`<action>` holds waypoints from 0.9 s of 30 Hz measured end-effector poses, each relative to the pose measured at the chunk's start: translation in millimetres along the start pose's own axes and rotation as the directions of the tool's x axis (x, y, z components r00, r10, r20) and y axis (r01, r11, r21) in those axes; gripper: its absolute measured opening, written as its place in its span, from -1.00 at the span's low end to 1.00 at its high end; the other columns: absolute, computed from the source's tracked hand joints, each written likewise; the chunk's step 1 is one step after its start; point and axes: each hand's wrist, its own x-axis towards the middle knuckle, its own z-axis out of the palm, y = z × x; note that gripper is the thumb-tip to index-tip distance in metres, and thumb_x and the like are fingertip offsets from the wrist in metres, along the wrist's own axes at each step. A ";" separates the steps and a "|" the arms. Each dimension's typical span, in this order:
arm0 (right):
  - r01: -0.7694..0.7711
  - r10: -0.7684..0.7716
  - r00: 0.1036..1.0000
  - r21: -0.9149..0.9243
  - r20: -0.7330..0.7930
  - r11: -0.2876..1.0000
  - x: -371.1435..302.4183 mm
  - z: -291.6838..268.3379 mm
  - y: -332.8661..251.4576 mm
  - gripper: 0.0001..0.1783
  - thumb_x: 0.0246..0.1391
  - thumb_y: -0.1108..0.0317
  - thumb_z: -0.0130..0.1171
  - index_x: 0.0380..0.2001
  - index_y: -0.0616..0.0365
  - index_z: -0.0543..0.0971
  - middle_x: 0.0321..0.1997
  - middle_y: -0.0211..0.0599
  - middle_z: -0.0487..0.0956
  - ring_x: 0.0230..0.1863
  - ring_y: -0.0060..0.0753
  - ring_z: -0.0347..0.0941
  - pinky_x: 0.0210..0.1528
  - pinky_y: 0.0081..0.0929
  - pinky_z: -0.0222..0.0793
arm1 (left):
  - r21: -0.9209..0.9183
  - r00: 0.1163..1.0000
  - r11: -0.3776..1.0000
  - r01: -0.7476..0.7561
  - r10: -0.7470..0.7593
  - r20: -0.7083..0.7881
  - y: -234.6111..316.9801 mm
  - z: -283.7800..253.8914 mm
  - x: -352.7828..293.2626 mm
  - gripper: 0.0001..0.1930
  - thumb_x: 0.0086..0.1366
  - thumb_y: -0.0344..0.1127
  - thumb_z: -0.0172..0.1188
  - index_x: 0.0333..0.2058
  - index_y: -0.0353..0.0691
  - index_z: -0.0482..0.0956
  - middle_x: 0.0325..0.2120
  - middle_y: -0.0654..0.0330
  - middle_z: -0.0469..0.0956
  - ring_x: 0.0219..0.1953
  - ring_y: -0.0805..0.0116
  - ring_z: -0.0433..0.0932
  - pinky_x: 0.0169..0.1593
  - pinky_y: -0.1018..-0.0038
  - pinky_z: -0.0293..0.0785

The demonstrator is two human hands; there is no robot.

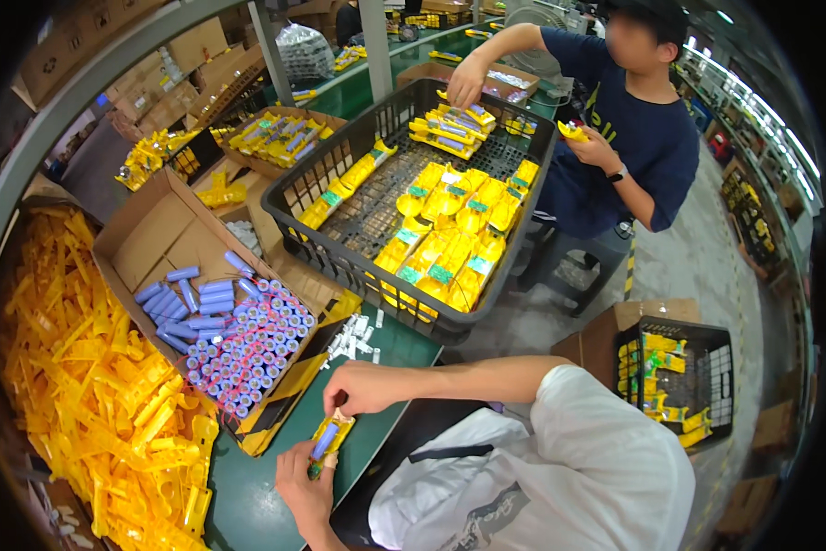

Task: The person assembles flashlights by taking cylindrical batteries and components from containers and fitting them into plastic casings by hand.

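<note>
At the near edge of the green worktable, a yellow plastic casing point(342, 431) lies with a purple cylindrical battery cell point(325, 441) seated in it. My left hand point(305, 482) grips the casing's near end, where a bit of green shows beneath the fingers. Over the far end, my right hand point(367, 387) has its thumb and fingertips pinched together; what is between them is too small to make out. Small white pieces point(351, 340) are scattered on the table just beyond my right hand.
A cardboard box point(147, 230) of purple cells stands ahead, left of centre. Yellow casings point(101, 395) heap up at far left. A black crate point(339, 253) holds filled casings; a co-worker point(615, 119) reaches into it. Another black crate point(721, 367) sits at right.
</note>
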 end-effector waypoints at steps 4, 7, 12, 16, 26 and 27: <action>-0.031 0.032 0.999 0.005 -0.039 0.999 -7.7 -0.1 1.5 -0.81 0.07 0.41 0.37 -0.23 0.22 0.75 -0.35 -0.11 0.77 -0.28 -0.13 0.74 -0.18 -0.27 0.60 | 0.047 0.998 0.997 -0.062 0.062 -0.007 -5.1 2.2 -3.8 -0.64 0.06 -0.42 0.57 -0.14 -0.24 0.68 -0.18 0.08 0.70 -0.16 0.00 0.62 -0.06 0.18 0.56; 0.020 -0.024 0.997 -0.059 -0.070 0.998 -20.7 6.5 -4.6 -0.75 0.09 0.38 0.37 -0.15 0.20 0.73 -0.21 -0.13 0.77 -0.22 -0.02 0.72 -0.11 -0.15 0.61 | 0.066 0.998 0.996 -0.059 0.060 -0.009 -5.9 1.1 -8.7 -0.62 0.04 -0.41 0.57 -0.14 -0.23 0.67 -0.18 0.09 0.70 -0.15 -0.01 0.62 -0.06 0.15 0.57; 0.254 -0.272 0.962 -0.260 -0.035 0.932 -14.7 9.4 14.9 -0.81 0.15 0.31 0.31 -0.23 0.18 0.72 -0.26 -0.19 0.73 -0.20 0.04 0.68 -0.15 -0.07 0.59 | 0.093 0.998 0.994 -0.063 0.061 0.024 -8.8 3.5 -10.2 -0.60 0.04 -0.37 0.58 -0.13 -0.21 0.67 -0.17 0.10 0.70 -0.12 -0.03 0.62 -0.05 0.13 0.56; 0.378 -0.436 0.899 -0.423 -0.046 0.824 -17.7 16.2 17.8 -0.82 0.20 0.27 0.25 -0.36 0.14 0.69 -0.32 -0.18 0.68 -0.19 0.00 0.66 -0.18 -0.08 0.58 | 0.143 0.998 0.988 -0.056 0.052 0.030 -6.8 2.7 -10.3 -0.60 0.08 -0.34 0.57 -0.10 -0.25 0.65 -0.14 0.06 0.69 -0.10 -0.05 0.61 -0.05 0.11 0.56; 0.476 -0.586 0.804 -0.483 -0.100 0.735 -28.6 26.6 47.6 -0.72 0.25 0.16 0.24 -0.43 0.13 0.63 -0.35 -0.28 0.65 -0.28 -0.11 0.63 -0.24 -0.18 0.60 | 0.214 0.987 0.966 -0.149 0.132 0.093 -0.1 6.6 -7.8 -0.51 0.05 -0.26 0.60 -0.07 -0.24 0.61 -0.13 0.05 0.68 -0.15 -0.12 0.57 -0.08 0.06 0.53; 0.490 -0.633 0.768 -0.552 -0.092 0.674 -30.5 31.7 47.4 -0.69 0.26 0.12 0.24 -0.44 0.12 0.63 -0.37 -0.30 0.63 -0.27 -0.16 0.63 -0.26 -0.22 0.60 | 0.221 0.985 0.963 -0.156 0.134 0.110 3.6 5.9 -6.6 -0.49 0.03 -0.23 0.61 -0.08 -0.24 0.60 -0.13 0.04 0.67 -0.15 -0.12 0.57 -0.09 0.06 0.53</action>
